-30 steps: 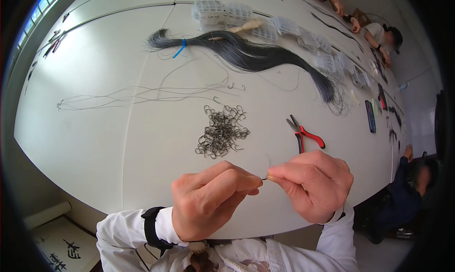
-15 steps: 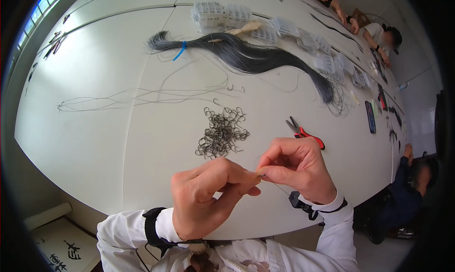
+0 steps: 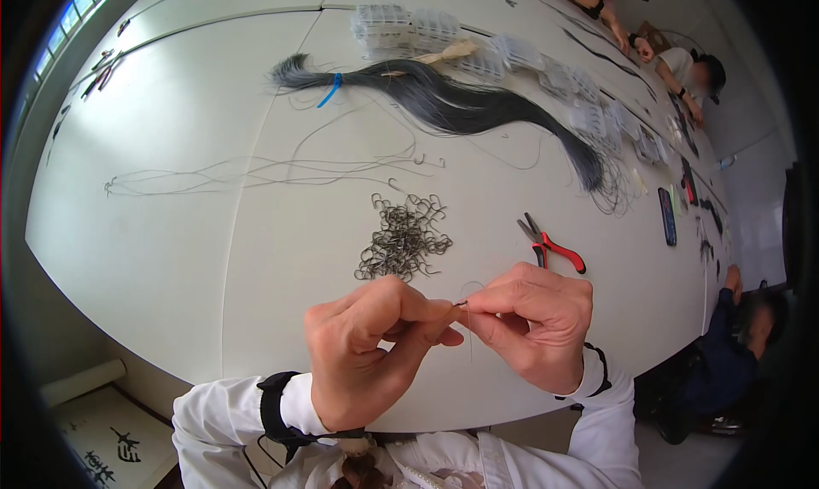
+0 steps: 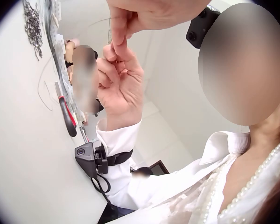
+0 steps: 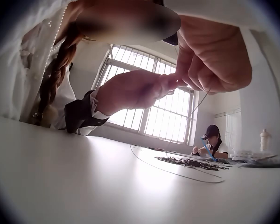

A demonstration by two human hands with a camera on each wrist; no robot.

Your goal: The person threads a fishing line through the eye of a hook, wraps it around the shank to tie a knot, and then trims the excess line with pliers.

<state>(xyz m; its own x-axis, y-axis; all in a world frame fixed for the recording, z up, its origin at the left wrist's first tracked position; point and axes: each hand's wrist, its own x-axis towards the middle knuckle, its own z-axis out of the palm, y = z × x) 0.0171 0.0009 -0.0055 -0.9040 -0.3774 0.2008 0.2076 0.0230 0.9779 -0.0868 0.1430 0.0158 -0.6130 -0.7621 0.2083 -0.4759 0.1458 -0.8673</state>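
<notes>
In the head view my left hand [image 3: 367, 353] pinches a small dark fish hook between thumb and forefinger. Only the short shank [image 3: 460, 304] shows; the rest is hidden by the fingertips. My right hand [image 3: 537, 323] meets it from the other side, fingertips right at the shank, pinching a thin fishing line [image 3: 471, 344]. The line loops above the fingers and hangs below them. Beyond the hands lies a heap of dark fish hooks [image 3: 401, 237]. Pliers [image 3: 554, 247] with red and black handles lie just past my right hand, jaws apart.
A long bundle of dark grey line [image 3: 465, 105], bound with a blue tie [image 3: 330, 90], lies across the table. Several lines with hooks [image 3: 256, 175] stretch at left. Clear plastic boxes [image 3: 380, 28] stand behind, a phone [image 3: 667, 216] at right. Other people sit around the table.
My right hand has turned and shifted about the hook, the line's loop moving with it. Both hands are now slightly farther from the body; the left keeps its pinch.
</notes>
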